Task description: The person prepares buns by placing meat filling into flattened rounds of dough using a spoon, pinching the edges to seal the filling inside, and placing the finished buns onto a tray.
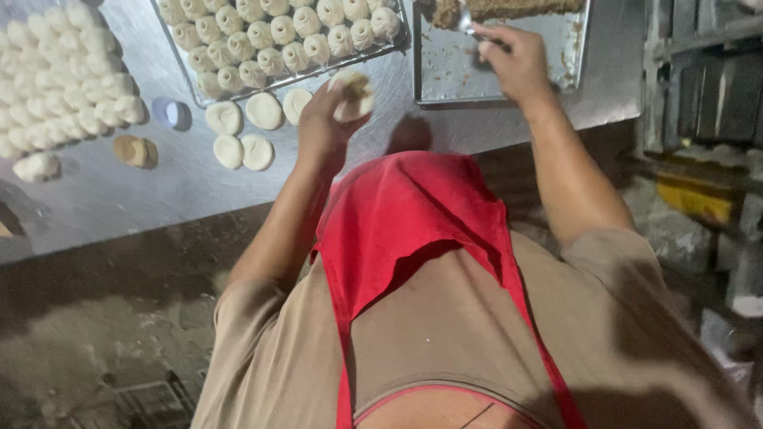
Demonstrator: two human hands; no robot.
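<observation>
Cupping a dough round with filling (352, 94), left hand (324, 119) fingers curled under it. Right hand (517, 62) fingers clamped on spoon (470, 25) over filling tray (572, 59).

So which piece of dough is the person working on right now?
Start at the tray of pleated dumplings on the metal table. Just off its near right corner, the left hand cups a dough round. Unlike the flat rounds lying nearby, it is lifted and has brown filling on it.

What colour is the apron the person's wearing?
Red: the apron hangs over a tan shirt, seen clearly in the head view.
</observation>
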